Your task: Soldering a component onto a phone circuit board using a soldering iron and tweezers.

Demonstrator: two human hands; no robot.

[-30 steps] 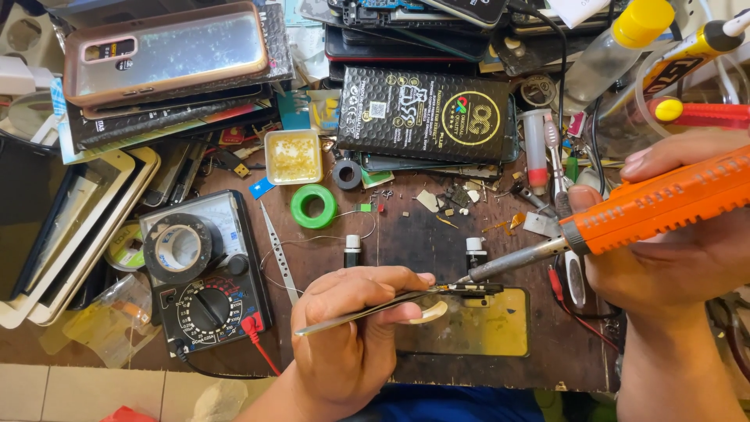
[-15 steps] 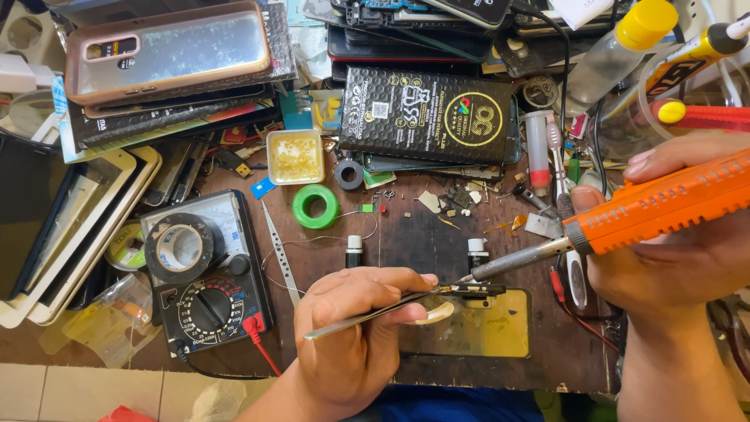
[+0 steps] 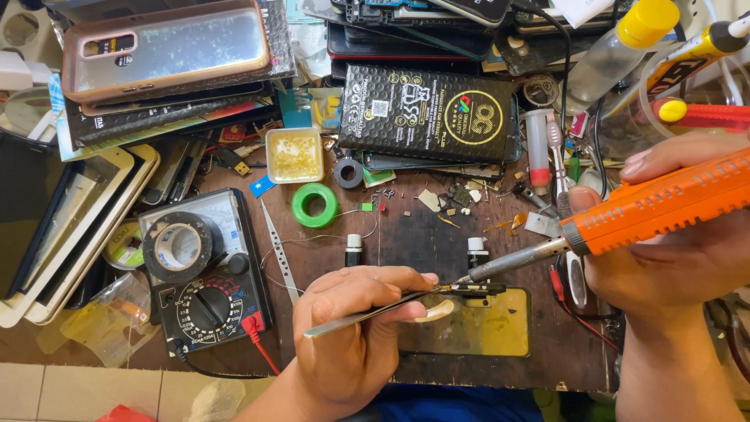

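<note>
My left hand [image 3: 355, 328] pinches metal tweezers [image 3: 367, 314], whose tips hold a small dark component [image 3: 478, 289] above a yellowish plate [image 3: 484, 324] at the bench's front. My right hand [image 3: 680, 246] grips an orange soldering iron [image 3: 664, 205]. Its metal tip [image 3: 469, 276] touches the small component right at the tweezer tips. Both hands hover low over the dark work mat [image 3: 414, 234].
A black multimeter [image 3: 207, 293] with a tape roll on it lies left. A green tape ring [image 3: 315, 205], a flux tray [image 3: 294, 155], loose tweezers [image 3: 279, 250], a black box [image 3: 426, 113], stacked phones and cases [image 3: 168, 51], and bottles at the back right crowd the bench.
Almost nothing has moved. Both hands hold the tweezers and the iron in nearly the same place, with the tip still on the small component.
</note>
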